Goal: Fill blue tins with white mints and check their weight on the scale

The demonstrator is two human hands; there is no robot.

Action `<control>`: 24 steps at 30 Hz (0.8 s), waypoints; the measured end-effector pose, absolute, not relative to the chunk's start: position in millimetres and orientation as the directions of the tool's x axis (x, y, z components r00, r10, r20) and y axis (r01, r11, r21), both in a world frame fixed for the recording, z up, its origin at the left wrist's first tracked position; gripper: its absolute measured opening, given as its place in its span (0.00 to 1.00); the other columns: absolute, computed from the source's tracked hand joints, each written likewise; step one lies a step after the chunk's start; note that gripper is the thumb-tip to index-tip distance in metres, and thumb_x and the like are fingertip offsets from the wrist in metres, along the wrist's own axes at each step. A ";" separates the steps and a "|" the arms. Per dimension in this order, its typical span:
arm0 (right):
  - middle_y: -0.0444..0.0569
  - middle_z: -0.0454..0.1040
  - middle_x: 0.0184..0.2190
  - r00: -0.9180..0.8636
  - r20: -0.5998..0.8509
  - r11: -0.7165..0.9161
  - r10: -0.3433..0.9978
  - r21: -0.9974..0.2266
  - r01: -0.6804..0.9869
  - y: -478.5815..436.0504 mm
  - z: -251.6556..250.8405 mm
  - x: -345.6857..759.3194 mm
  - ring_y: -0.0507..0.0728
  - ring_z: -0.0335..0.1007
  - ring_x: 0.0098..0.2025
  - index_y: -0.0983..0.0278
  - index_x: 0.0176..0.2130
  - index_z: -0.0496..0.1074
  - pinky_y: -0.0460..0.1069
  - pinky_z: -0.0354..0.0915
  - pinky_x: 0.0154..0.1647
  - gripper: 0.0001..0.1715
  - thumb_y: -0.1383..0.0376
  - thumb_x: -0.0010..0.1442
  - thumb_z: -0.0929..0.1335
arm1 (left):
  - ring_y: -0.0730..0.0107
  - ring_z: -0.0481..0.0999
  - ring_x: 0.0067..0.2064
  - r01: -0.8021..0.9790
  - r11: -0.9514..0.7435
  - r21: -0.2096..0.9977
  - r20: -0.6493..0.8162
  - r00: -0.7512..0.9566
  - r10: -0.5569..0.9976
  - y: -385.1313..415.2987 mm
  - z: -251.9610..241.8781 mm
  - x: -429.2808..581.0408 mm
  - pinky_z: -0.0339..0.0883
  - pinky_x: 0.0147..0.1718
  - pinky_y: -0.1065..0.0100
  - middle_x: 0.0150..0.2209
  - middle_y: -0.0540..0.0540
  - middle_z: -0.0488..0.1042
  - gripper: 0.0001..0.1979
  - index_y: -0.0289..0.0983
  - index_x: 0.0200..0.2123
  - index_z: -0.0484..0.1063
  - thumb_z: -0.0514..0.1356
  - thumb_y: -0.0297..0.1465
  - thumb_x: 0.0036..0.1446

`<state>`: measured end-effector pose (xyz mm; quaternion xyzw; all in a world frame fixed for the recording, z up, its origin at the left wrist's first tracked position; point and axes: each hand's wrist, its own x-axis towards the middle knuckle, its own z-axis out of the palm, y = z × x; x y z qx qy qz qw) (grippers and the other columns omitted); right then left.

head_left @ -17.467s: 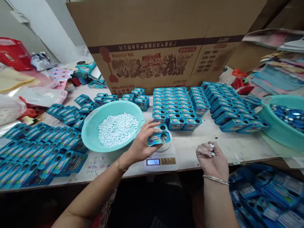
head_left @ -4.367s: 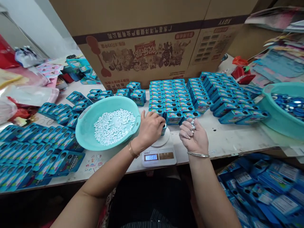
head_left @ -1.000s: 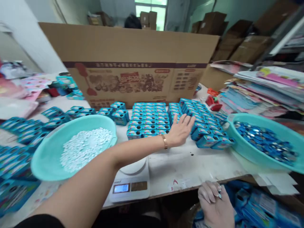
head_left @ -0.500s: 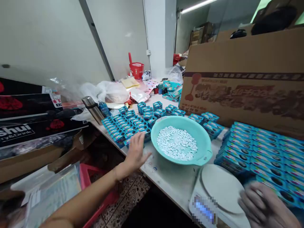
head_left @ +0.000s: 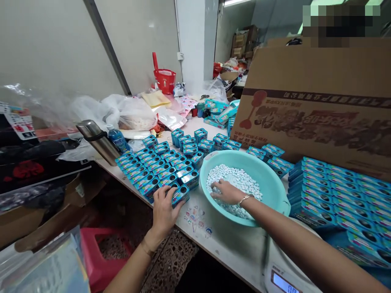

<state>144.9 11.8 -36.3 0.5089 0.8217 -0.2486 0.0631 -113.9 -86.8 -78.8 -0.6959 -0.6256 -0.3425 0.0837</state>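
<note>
My left hand [head_left: 164, 209] is closed around a small blue box [head_left: 181, 194] with a dark round spot on top, at the near corner of a block of similar boxes [head_left: 159, 166] on the table. My right hand [head_left: 227, 192], with a bangle at the wrist, reaches into a turquoise basin [head_left: 275, 199]. Its fingers are bent down into the small white pellets [head_left: 244, 181] that cover the basin's bottom; the fingertips are partly hidden among them. Below my right forearm lies a white digital scale [head_left: 276, 264] with a lit display, partly covered by the arm.
Stacked blue boxes [head_left: 332, 195] fill the right side, before a large cardboard carton [head_left: 305, 106]. A steel flask [head_left: 99, 140] and a blue bottle [head_left: 117, 138] stand at the left edge. Behind are plastic bags [head_left: 134, 112] and a red bucket [head_left: 165, 79]. A red stool [head_left: 94, 252] stands below.
My right hand has moved left from the scale into the basin's pellets. My left hand, open over the table before, has closed on a small blue box. The view has shifted slightly.
</note>
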 end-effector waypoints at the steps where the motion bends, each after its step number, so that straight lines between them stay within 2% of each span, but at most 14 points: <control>1: 0.60 0.68 0.51 -0.485 -0.383 0.353 0.787 -0.366 0.861 9.3 -39.0 143.7 0.64 0.68 0.48 0.62 0.55 0.68 0.54 0.60 0.48 0.23 0.55 0.65 0.63 | 0.51 0.68 0.51 0.920 -0.227 0.320 0.596 -0.009 0.803 -86.9 -79.6 -115.2 0.69 0.50 0.49 0.48 0.40 0.69 0.17 0.41 0.51 0.71 0.64 0.35 0.59; 5: 0.56 0.71 0.44 -0.518 -0.449 0.297 0.728 -0.474 0.829 -6.2 -46.3 157.8 0.60 0.69 0.39 0.62 0.50 0.69 0.55 0.62 0.45 0.21 0.53 0.66 0.60 | 0.51 0.67 0.56 0.891 -0.302 0.338 0.638 0.019 0.769 -87.9 -86.0 -121.2 0.67 0.55 0.48 0.50 0.41 0.70 0.19 0.44 0.54 0.70 0.64 0.34 0.60; 8: 0.53 0.72 0.38 -0.548 -0.456 0.258 0.701 -0.554 0.791 -15.5 -45.8 172.7 0.61 0.70 0.40 0.60 0.43 0.70 0.55 0.62 0.45 0.20 0.51 0.67 0.58 | 0.51 0.67 0.58 0.873 -0.335 0.354 0.651 0.027 0.759 -89.9 -92.2 -123.7 0.66 0.56 0.48 0.51 0.42 0.72 0.20 0.45 0.55 0.70 0.64 0.32 0.59; 11: 0.52 0.74 0.38 -0.573 -0.457 0.219 0.681 -0.619 0.754 -20.8 -41.1 178.2 0.61 0.71 0.41 0.59 0.40 0.69 0.55 0.63 0.45 0.20 0.50 0.67 0.57 | 0.51 0.67 0.59 0.858 -0.379 0.347 0.668 0.058 0.742 -92.9 -97.0 -124.7 0.63 0.58 0.47 0.51 0.42 0.74 0.20 0.45 0.55 0.69 0.63 0.31 0.60; 16: 0.51 0.75 0.37 -0.540 -0.466 0.193 0.701 -0.605 0.772 -18.8 -42.7 173.1 0.60 0.69 0.39 0.60 0.39 0.70 0.54 0.62 0.43 0.12 0.57 0.64 0.63 | 0.49 0.67 0.62 0.866 -0.361 0.346 0.661 0.048 0.749 -92.0 -98.3 -125.7 0.56 0.61 0.41 0.52 0.41 0.75 0.18 0.43 0.54 0.67 0.62 0.32 0.61; 18: 0.49 0.74 0.32 -0.533 -0.445 0.122 0.719 -0.675 0.728 -13.8 -45.4 172.8 0.57 0.67 0.36 0.62 0.34 0.70 0.51 0.63 0.38 0.08 0.60 0.60 0.66 | 0.49 0.67 0.62 0.862 -0.349 0.366 0.661 0.023 0.750 -90.1 -94.9 -126.0 0.56 0.61 0.39 0.52 0.40 0.75 0.17 0.42 0.53 0.67 0.62 0.33 0.61; 20: 0.44 0.69 0.26 -0.506 -0.450 -0.072 0.736 -0.795 0.602 -7.6 -44.9 175.7 0.52 0.62 0.27 0.62 0.30 0.69 0.46 0.60 0.28 0.11 0.58 0.58 0.68 | 0.49 0.67 0.62 0.855 -0.345 0.388 0.663 0.001 0.749 -90.3 -88.4 -125.9 0.56 0.61 0.39 0.52 0.40 0.74 0.16 0.42 0.52 0.66 0.61 0.34 0.62; 21: 0.42 0.66 0.23 -0.483 -0.472 -0.214 0.738 -0.842 0.495 -4.5 -43.0 178.2 0.49 0.57 0.22 0.62 0.31 0.69 0.44 0.55 0.22 0.12 0.56 0.58 0.69 | 0.49 0.67 0.62 0.849 -0.348 0.397 0.667 -0.007 0.745 -91.9 -83.9 -125.5 0.56 0.61 0.39 0.51 0.40 0.74 0.15 0.42 0.51 0.66 0.61 0.35 0.62; 23: 0.38 0.63 0.21 -0.432 -0.505 -0.478 0.747 -0.860 0.179 0.9 -36.0 184.2 0.46 0.49 0.17 0.62 0.35 0.69 0.41 0.45 0.15 0.13 0.55 0.58 0.70 | 0.49 0.68 0.61 0.829 -0.371 0.419 0.676 -0.012 0.737 -97.8 -72.1 -123.4 0.56 0.61 0.39 0.50 0.42 0.75 0.13 0.43 0.50 0.66 0.60 0.35 0.62; 24: 0.38 0.64 0.22 -0.414 -0.507 -0.558 0.757 -0.830 -0.005 2.8 -31.6 187.0 0.45 0.48 0.16 0.61 0.36 0.68 0.40 0.43 0.14 0.12 0.56 0.59 0.70 | 0.51 0.70 0.59 0.807 -0.392 0.441 0.675 -0.010 0.738 -101.8 -65.1 -121.5 0.58 0.61 0.40 0.49 0.42 0.75 0.13 0.43 0.50 0.66 0.60 0.34 0.62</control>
